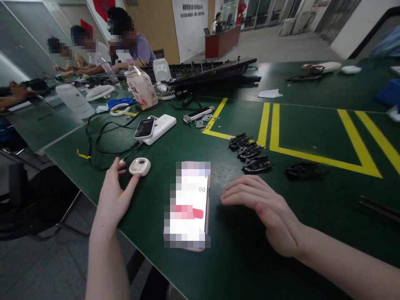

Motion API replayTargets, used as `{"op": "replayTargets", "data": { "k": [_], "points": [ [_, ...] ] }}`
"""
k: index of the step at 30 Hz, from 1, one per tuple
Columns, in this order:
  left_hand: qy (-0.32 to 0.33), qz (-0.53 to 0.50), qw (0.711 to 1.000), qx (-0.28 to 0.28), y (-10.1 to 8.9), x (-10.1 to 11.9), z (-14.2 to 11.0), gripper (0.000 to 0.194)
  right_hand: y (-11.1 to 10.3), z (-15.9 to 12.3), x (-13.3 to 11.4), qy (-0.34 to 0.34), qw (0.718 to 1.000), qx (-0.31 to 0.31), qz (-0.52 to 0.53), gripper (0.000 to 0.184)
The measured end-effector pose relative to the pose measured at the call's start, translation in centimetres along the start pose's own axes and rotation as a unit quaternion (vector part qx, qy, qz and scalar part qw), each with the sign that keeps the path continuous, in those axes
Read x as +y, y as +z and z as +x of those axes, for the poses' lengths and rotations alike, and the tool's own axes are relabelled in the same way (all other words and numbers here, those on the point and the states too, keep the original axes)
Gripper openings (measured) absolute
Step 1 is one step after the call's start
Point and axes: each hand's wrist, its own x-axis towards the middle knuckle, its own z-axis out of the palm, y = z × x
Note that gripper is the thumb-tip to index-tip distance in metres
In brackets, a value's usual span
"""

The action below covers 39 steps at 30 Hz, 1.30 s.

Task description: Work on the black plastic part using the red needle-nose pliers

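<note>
A phone (188, 208) with a lit screen lies flat on the green table (237, 258) in front of me. My right hand (265, 208) rests palm down just right of the phone, fingers stretched toward it, holding nothing. My left hand (117, 196) sits at the table's left edge, fingers apart, its thumb and fingertips touching a small round white device (140, 166) with a cable. Several black plastic parts (250, 152) lie beyond my right hand, one more black part (304, 170) to their right.
A white power bank with a small screen (155, 127) and black cables (103, 141) lie behind the round device. A pink carton (142, 85), white fans (100, 92) and black keyboards (215, 68) stand farther back. Other people sit at the far left. Yellow tape lines (312, 156) cross the table.
</note>
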Motion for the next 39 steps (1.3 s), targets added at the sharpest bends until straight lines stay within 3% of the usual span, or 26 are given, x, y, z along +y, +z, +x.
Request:
{"op": "replayTargets", "data": {
  "k": [14,22,29,39],
  "points": [
    [0.028,0.045,0.998,-0.027,-0.3,-0.4,0.3,0.062,0.4,0.0,0.3,-0.055,0.998,-0.043,0.003,0.038],
    [0.035,0.063,0.997,-0.041,-0.4,-0.7,0.2,0.056,0.6,0.3,0.0,-0.082,0.991,-0.1,-0.04,0.041],
    [0.034,0.065,0.996,-0.041,-0.3,-0.8,0.3,0.055,0.3,0.6,-0.8,-0.042,0.987,-0.142,-0.066,0.047],
    [0.016,0.067,0.997,-0.036,0.0,-1.2,0.7,0.058,0.2,0.8,-1.1,-0.024,0.981,-0.168,-0.091,0.041]
  ]
}}
